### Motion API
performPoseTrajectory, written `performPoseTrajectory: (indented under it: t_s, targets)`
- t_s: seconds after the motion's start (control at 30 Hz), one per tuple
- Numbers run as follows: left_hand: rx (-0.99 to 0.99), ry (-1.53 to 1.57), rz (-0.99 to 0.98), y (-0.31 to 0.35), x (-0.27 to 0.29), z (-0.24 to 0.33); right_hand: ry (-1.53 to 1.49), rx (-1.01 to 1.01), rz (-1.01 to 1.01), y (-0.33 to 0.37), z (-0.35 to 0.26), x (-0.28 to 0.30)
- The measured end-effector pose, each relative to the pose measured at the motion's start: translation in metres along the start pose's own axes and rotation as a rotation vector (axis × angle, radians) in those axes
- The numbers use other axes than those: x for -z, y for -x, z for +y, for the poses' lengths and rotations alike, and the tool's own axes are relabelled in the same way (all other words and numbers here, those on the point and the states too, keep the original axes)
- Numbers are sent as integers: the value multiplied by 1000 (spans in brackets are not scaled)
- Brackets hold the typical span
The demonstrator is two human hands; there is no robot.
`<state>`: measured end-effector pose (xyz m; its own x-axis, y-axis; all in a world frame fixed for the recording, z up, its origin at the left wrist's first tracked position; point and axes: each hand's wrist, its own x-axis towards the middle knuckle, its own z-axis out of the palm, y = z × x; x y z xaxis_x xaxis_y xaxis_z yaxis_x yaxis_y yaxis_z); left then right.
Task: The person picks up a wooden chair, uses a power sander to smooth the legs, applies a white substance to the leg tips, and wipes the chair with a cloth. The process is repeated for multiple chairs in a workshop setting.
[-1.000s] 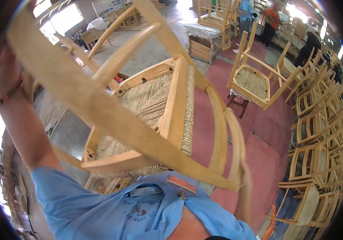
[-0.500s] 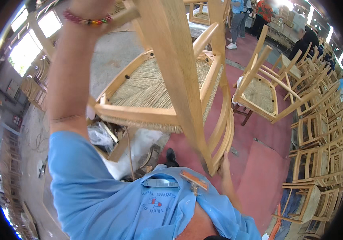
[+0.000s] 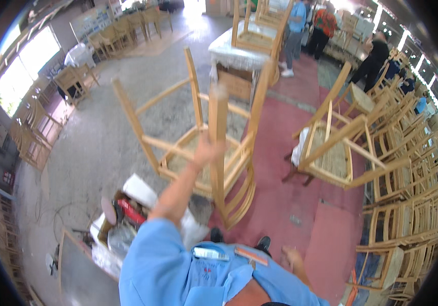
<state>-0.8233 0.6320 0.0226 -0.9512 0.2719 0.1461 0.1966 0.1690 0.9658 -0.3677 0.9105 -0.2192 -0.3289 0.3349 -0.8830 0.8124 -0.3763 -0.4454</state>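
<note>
A light wooden chair [image 3: 219, 173] is turned upside down in front of me, legs pointing up and its curved back slats low near my feet. Its woven seat shows between the rails. My left hand [image 3: 210, 149] is closed around a thick leg of this chair, on the side nearest me. Apart from the chair, at my lower right, my right hand [image 3: 294, 257] hangs beside my body with nothing visible in it and its fingers loosely apart. A second upturned chair [image 3: 329, 176] rests on a dark stool [image 3: 296, 176] to the right.
Many wooden chairs [image 3: 400, 219] stand packed along the right side. Clear plastic, white pieces and a red object [image 3: 131, 211] lie in a heap at lower left, beside a flat board [image 3: 83, 270]. A plastic-covered table [image 3: 221, 48] carries another chair; people stand behind it.
The chair has moved down and away from me and now stands more upright on its back. My left arm has lowered with it. My right hand has let go of the back slats.
</note>
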Motion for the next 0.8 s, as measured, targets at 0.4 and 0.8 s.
performPoseTrajectory:
  t_s: [0.4,0.8]
  targets:
    - [18,-120,185,135,2,-52,538,591,-180,-120,-308,-86]
    - [266,-350,602,155,-70,-36,419,1071,-444,-51,-514,-175]
